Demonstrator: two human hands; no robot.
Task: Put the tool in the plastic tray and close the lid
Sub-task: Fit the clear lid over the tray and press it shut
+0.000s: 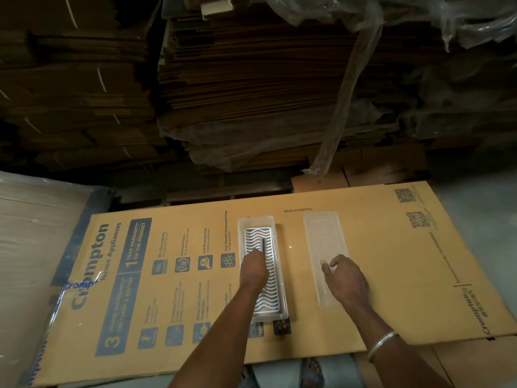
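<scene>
Nearest the camera, the right forearm with its thin silver metal bangle point(382, 345) reaches forward over the flattened printed brown cardboard carton point(179, 275) that serves as the work surface. The small dark slim tool point(263, 245) lies on the white wavy-ribbed insert inside the clear rectangular plastic tray point(258, 219), lengthwise and toward the tray's far half. The left hand point(254, 266) is over the tray with its fingers drawn together at the near end of the tool; whether they pinch it or have just let go I cannot tell, since the hand covers that end. Just to the right of the tray, apart from it, the clear flat plastic lid point(326, 247) lies on the carton. The right hand point(347, 278) rests on the lid's near half, fingers loosely spread and curled, touching it but not yet closed around it.

The step in hand looks like seating the tool, with the lid being readied. Next, the left hand would need to clear the tray, and the right would need a grip on the lid's edge to carry it over, square it with the rim and press it down.

Behind stand tall stacks of flattened brown cardboard point(251, 79), partly draped in clear plastic sheeting point(352, 88).
</scene>
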